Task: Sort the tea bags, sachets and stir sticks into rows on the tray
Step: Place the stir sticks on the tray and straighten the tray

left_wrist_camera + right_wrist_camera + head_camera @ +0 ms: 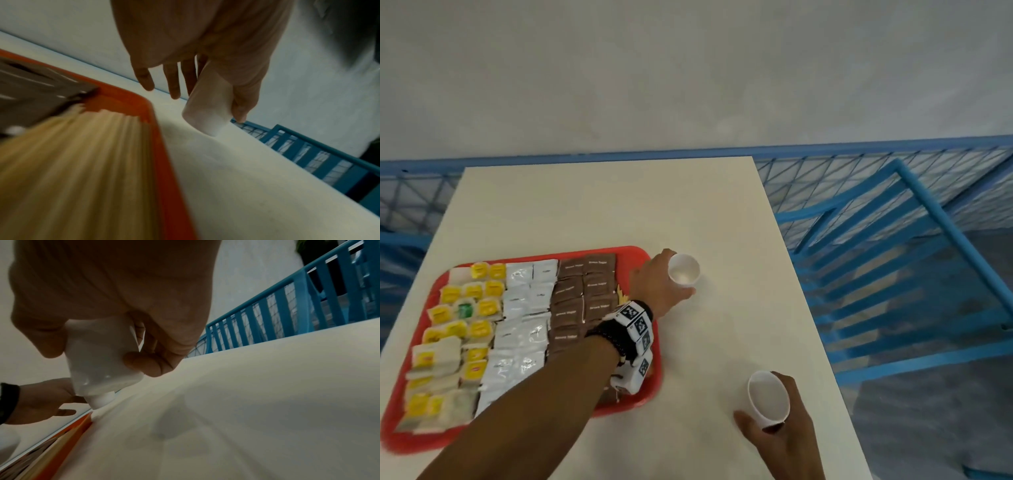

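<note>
A red tray (644, 256) lies on the left of the white table (613, 205). It holds columns of yellow-tagged tea bags (462, 325), white sachets (524, 315) and brown sugar sachets (585, 291). Along its right edge lie wooden stir sticks (82, 154), mostly hidden under my left forearm in the head view. My left hand (665, 278) reaches past the tray's far right corner and grips a small empty white paper cup (683, 273) that touches the table. Near the front edge, my right hand (779, 433) grips a second empty white cup (768, 397), tilted.
A blue slatted chair (893, 274) stands close to the table's right side. A blue mesh railing (825, 171) runs behind the table. Bare tabletop lies beyond the tray and between the two cups.
</note>
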The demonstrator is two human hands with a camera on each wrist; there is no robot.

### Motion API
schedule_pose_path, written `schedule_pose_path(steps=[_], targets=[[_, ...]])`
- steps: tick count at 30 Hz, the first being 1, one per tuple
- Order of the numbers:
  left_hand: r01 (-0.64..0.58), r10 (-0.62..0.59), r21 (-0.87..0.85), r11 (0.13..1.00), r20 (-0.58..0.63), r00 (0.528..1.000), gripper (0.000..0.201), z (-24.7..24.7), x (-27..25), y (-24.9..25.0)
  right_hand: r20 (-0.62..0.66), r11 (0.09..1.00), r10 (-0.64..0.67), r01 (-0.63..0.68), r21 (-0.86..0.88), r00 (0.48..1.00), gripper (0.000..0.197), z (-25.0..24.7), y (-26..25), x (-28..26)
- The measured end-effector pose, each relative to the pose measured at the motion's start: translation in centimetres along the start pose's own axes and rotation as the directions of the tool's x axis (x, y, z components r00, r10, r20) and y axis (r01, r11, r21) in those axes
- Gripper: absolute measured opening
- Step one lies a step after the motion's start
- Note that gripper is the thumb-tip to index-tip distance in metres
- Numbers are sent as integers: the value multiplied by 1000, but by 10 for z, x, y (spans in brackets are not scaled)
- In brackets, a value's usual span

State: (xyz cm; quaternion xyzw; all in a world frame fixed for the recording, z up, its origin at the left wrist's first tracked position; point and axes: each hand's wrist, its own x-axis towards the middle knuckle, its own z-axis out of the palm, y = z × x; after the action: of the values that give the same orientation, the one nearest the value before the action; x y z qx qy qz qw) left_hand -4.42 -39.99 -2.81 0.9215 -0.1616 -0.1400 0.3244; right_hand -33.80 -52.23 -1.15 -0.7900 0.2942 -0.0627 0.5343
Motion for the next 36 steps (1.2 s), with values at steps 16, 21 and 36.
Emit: schedule_pose_path(steps=[16,21,36], targets=[[86,-85,26,996,-54,995,67,-5,-9,-23,72,999,2,1,-41,997,66,10,-21,-7],[68,-68,13,998,-11,998,91,-7,-9,-27,72,1000,8,-7,-14,997,68,23,-29,-4],[50,-58,-223,974,-31,998,18,-90,-219,-95,92,990,-78,88,-109,993,50,115,-40,68]])
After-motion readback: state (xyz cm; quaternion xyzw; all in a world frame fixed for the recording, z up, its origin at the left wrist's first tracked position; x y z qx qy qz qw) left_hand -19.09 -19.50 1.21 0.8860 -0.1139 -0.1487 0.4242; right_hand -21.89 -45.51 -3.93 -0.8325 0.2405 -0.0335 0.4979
